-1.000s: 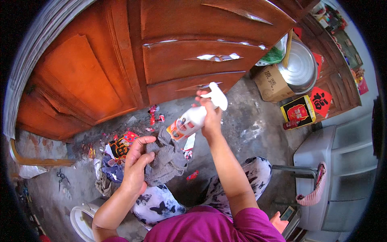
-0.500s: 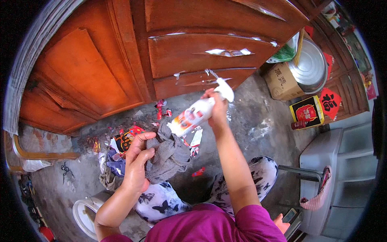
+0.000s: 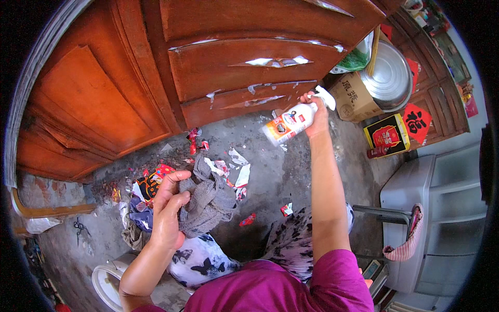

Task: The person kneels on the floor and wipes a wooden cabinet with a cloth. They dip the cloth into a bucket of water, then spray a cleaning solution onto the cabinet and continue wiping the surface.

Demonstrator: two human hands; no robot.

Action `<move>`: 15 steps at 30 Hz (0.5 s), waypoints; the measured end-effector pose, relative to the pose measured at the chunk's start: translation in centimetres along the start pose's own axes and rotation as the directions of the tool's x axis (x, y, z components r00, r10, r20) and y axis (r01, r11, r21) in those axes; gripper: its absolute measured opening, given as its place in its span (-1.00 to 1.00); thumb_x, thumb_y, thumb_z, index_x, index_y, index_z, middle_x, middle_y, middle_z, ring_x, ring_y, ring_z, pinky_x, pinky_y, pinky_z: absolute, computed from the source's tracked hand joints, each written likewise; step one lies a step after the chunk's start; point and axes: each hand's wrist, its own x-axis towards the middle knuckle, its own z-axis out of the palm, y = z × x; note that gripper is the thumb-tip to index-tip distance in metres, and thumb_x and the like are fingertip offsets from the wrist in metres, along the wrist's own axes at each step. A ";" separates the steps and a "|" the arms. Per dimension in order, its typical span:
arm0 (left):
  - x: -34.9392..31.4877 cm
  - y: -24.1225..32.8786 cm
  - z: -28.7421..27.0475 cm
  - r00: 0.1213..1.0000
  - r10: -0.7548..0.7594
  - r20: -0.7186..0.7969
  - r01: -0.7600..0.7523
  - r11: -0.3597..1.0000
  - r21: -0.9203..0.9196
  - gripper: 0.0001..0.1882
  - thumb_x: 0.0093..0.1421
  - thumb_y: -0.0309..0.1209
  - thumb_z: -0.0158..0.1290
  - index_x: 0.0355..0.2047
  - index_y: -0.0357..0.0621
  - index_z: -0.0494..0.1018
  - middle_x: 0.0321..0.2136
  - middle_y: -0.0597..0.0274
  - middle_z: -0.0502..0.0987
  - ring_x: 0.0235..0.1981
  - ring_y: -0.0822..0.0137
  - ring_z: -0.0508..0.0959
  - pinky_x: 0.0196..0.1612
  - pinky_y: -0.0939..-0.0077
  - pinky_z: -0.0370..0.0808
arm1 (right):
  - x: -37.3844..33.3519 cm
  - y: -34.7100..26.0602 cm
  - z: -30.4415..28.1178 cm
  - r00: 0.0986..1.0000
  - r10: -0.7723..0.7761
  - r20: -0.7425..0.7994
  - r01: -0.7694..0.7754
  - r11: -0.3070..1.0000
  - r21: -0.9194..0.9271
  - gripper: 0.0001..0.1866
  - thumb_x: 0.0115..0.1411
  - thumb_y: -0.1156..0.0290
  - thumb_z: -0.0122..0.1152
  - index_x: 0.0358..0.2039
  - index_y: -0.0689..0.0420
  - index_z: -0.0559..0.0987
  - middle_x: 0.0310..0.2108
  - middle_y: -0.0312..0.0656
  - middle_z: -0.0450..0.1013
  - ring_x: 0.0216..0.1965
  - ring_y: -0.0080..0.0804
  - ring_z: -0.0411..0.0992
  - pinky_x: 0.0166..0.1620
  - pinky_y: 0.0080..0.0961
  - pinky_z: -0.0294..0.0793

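Note:
My left hand [image 3: 167, 214] grips a crumpled grey cloth [image 3: 207, 202] above my left knee, its thumb and forefinger curled along the cloth's edge. Out to the right, my right hand [image 3: 319, 120] is wrapped round the neck of a white spray bottle [image 3: 290, 124] with an orange-and-white label. The bottle is tilted, its white trigger head up and to the right, its base toward the lower left. Behind it stands a reddish-brown wooden cabinet with drawers [image 3: 218, 78]. White foam streaks [image 3: 252, 89] lie along the lowest drawer's upper edge.
Torn paper scraps [image 3: 241, 174] and a heap of rags [image 3: 139, 213] lie on the concrete floor. A white bucket [image 3: 106, 278] is at lower left. To the right are a cardboard box [image 3: 349, 99] with a metal pot [image 3: 389, 78] and a grey-white plastic cabinet [image 3: 408, 197].
My right hand has carried the spray bottle rightward, away from the lowest drawer. More foam shows along that drawer's top edge. My left hand keeps its hold on the cloth; the view has shifted slightly.

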 end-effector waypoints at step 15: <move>0.3 -0.5 -0.6 1.000 -0.002 0.009 0.003 0.997 -0.073 -0.55 0.18 -0.63 -0.07 0.10 -0.20 0.41 0.04 0.22 0.47 0.07 0.36 0.45 0.20 0.45 0.36 | -7.7 8.0 7.5 0.939 0.114 0.324 0.050 0.888 -0.457 -0.76 0.13 0.40 0.28 -0.18 0.17 0.59 -0.32 -0.17 0.58 -0.25 -0.33 0.59 -0.14 -0.32 0.62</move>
